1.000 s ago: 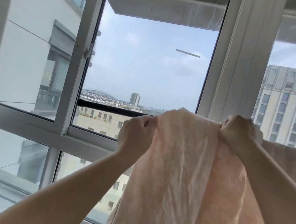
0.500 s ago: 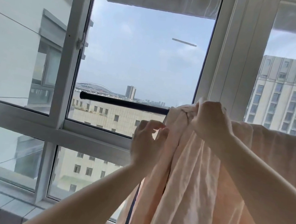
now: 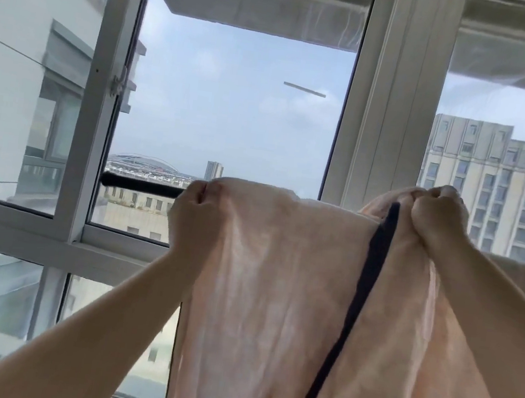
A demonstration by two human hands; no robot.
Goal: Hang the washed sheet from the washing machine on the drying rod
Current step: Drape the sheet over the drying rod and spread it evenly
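1. The pale peach sheet (image 3: 278, 267) hangs in front of the window. Its top edge runs left to right along the line of the rod, and its length falls straight down past the bottom of the view.
2. A dark strip (image 3: 367, 279) on the sheet runs from the right hand down and slightly leftward to the bottom.
3. The black rod (image 3: 142, 185) lies level across the window. A bare stretch shows left of the sheet, and a short bit shows at the far right edge.
4. The left hand (image 3: 198, 210), fingers curled, pinches the sheet's top left corner, just beside the bare rod.
5. The right hand (image 3: 438, 218) is a closed fist around bunched cloth at the top of the dark strip.
6. Behind stands the white window frame (image 3: 382, 114). Outside on the right is a tall pale building (image 3: 505, 197).
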